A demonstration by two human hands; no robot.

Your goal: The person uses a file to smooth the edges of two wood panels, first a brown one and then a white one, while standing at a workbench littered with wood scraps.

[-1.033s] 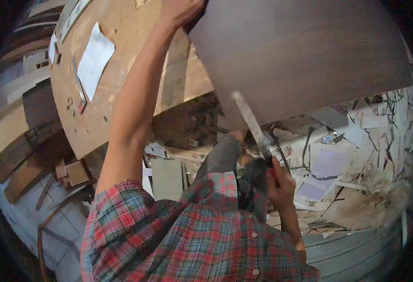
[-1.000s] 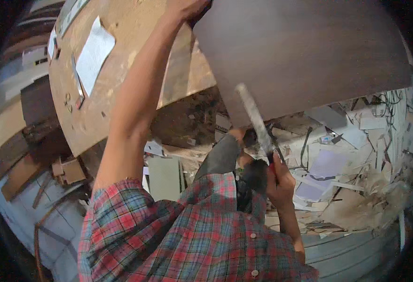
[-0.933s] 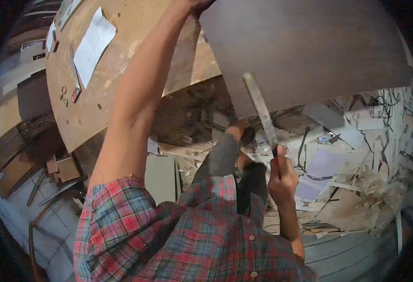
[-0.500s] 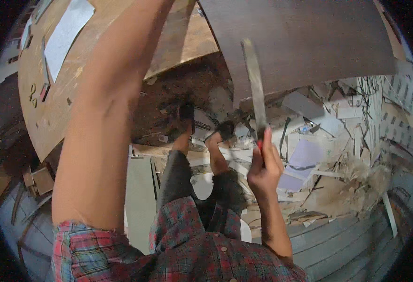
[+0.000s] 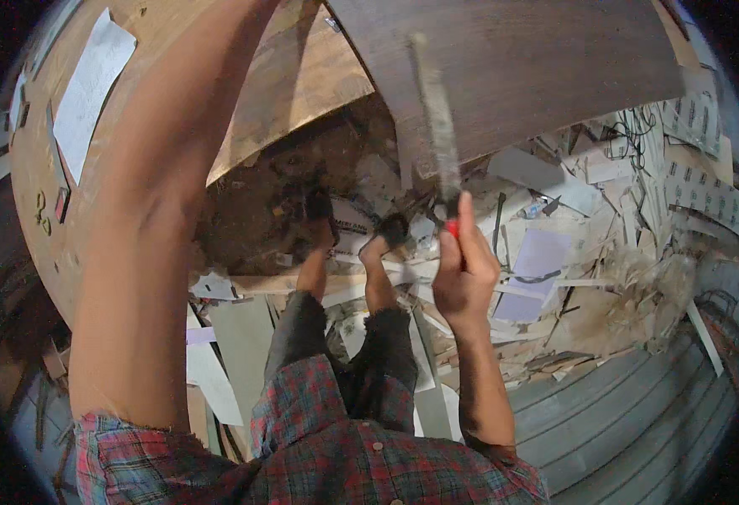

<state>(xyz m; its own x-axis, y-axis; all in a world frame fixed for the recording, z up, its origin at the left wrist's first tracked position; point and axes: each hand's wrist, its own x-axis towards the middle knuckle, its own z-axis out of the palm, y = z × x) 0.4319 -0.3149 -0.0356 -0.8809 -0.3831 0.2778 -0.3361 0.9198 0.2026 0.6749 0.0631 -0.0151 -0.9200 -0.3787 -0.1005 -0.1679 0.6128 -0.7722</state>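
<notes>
My right hand [image 5: 468,286] is closed round the red and black handle of a long, flat metal file [image 5: 437,118]. The file's blade points up and away, slightly blurred, and overlaps the left part of a dark brown board [image 5: 546,76] in view. Whether blade and board touch, I cannot tell. My left arm [image 5: 134,278] stretches far forward over the wooden worktable, and its hand lies beyond the top edge of the picture. The board's far part is cut off there too.
On the tan worktable [image 5: 155,55] at the left lie a white sheet [image 5: 92,93], scissors [image 5: 43,213] and a small red and black object [image 5: 62,204]. Offcuts and scraps, a lilac panel [image 5: 533,273] among them, litter the floor. Tangled cable [image 5: 630,139] sits at the right.
The whole view has shifted, so table, board and arms appear farther left. My right hand, still gripping the file, is slightly higher in the picture.
</notes>
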